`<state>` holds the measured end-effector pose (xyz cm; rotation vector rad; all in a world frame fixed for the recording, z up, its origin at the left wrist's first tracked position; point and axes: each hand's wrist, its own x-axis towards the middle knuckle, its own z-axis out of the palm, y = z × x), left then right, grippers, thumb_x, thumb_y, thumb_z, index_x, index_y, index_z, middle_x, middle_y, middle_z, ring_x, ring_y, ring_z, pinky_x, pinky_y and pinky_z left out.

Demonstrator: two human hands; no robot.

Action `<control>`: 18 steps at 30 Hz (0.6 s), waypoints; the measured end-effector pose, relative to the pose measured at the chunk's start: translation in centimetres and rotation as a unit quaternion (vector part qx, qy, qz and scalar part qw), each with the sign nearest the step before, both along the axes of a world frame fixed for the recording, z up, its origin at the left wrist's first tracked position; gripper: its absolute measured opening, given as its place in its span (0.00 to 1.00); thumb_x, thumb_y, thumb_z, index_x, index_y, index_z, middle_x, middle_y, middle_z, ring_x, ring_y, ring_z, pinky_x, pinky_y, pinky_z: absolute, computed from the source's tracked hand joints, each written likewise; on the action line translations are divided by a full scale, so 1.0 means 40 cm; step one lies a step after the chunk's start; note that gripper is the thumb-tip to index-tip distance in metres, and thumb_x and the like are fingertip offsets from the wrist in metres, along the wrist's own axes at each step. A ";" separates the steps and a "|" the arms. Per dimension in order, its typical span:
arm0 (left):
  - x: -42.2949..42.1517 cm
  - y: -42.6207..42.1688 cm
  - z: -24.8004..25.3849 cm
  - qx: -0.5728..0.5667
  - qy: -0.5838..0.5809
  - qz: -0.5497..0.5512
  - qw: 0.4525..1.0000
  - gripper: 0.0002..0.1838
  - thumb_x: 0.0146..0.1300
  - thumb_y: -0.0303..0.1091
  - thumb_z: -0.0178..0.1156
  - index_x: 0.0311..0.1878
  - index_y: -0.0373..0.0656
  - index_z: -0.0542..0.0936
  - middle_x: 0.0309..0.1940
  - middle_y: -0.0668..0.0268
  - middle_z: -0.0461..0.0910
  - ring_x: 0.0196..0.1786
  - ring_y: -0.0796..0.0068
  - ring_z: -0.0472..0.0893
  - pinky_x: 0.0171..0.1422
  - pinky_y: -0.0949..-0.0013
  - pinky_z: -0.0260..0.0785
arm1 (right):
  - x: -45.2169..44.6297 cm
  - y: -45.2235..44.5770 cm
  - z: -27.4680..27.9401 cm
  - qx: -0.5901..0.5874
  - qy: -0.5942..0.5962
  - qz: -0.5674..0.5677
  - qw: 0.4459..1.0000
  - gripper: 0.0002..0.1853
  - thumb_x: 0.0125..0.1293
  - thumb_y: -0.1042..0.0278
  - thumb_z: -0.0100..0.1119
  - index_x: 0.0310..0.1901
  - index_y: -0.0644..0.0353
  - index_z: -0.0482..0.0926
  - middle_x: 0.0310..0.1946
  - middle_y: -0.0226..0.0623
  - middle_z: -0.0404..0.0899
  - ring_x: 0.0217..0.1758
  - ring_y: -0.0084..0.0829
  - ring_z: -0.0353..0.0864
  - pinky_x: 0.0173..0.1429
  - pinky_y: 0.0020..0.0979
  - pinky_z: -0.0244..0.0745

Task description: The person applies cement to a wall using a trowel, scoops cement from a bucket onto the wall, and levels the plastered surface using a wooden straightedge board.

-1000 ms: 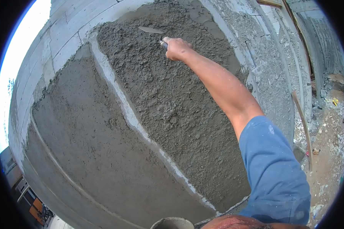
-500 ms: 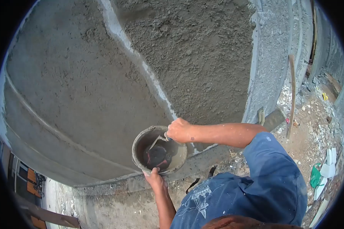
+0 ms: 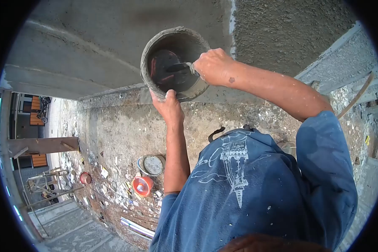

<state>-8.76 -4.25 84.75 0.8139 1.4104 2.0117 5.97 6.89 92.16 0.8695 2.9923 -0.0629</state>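
Note:
A mortar-crusted bucket (image 3: pixel 153 40) is held up in front of the wall, its mouth facing me. Dark wet material and reddish streaks show inside it. My left hand (image 3: pixel 169 107) grips the bucket's lower rim, thumb over the edge. My right hand (image 3: pixel 214 66) is closed round the handle of a trowel (image 3: pixel 178 67), whose blade is inside the bucket. Behind stands the wall, with smooth grey plaster (image 3: pixel 109 38) on the left and rough mortar (image 3: pixel 277 33) on the right, a pale strip (image 3: pixel 232 25) between them.
Rubble and chips litter the ground (image 3: pixel 117 130) below. An orange-red bucket (image 3: pixel 142 186), a round tub (image 3: pixel 151 165) and a small red container (image 3: pixel 85 178) stand there. White lengths (image 3: pixel 137 227) lie lower down. A wooden strip (image 3: pixel 357 95) leans at the right.
The view has tilted down, showing more ground. The trowel came down from the upper wall to the bucket, and the bucket now appears higher in view, with both hands still on bucket and trowel.

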 end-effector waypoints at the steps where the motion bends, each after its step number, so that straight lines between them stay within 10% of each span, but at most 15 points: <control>1: -0.001 -0.017 -0.009 -0.009 -0.010 0.002 1.000 0.34 0.51 0.15 0.48 0.67 0.34 0.65 0.55 0.61 0.74 0.51 0.72 0.76 0.59 0.73 0.67 | -0.011 -0.011 -0.012 0.018 0.040 -0.017 0.999 0.15 0.56 0.75 0.59 0.47 0.63 0.80 0.31 0.49 0.84 0.39 0.45 0.87 0.40 0.41 0.82; 11: -0.022 -0.089 0.020 -0.055 0.123 0.037 0.990 0.35 0.51 0.17 0.48 0.68 0.31 0.65 0.55 0.58 0.75 0.55 0.70 0.75 0.63 0.72 0.64 | -0.037 0.006 -0.001 0.182 0.117 0.006 0.976 0.17 0.59 0.70 0.61 0.51 0.60 0.80 0.31 0.47 0.83 0.41 0.44 0.87 0.40 0.41 0.82; 15: -0.016 -0.091 0.073 -0.023 0.223 0.035 0.974 0.32 0.53 0.18 0.49 0.66 0.31 0.66 0.55 0.60 0.75 0.54 0.72 0.75 0.63 0.72 0.64 | -0.007 0.083 -0.018 -0.065 0.046 -0.067 0.995 0.17 0.63 0.64 0.61 0.53 0.59 0.79 0.24 0.41 0.80 0.33 0.36 0.85 0.38 0.35 0.80; 18: -0.005 -0.109 0.099 -0.045 0.234 0.013 0.971 0.34 0.52 0.17 0.49 0.67 0.30 0.65 0.57 0.57 0.74 0.58 0.70 0.74 0.66 0.71 0.62 | 0.043 0.110 -0.027 -0.385 0.029 -0.151 0.910 0.19 0.66 0.56 0.60 0.54 0.57 0.79 0.21 0.34 0.76 0.23 0.24 0.79 0.27 0.27 0.76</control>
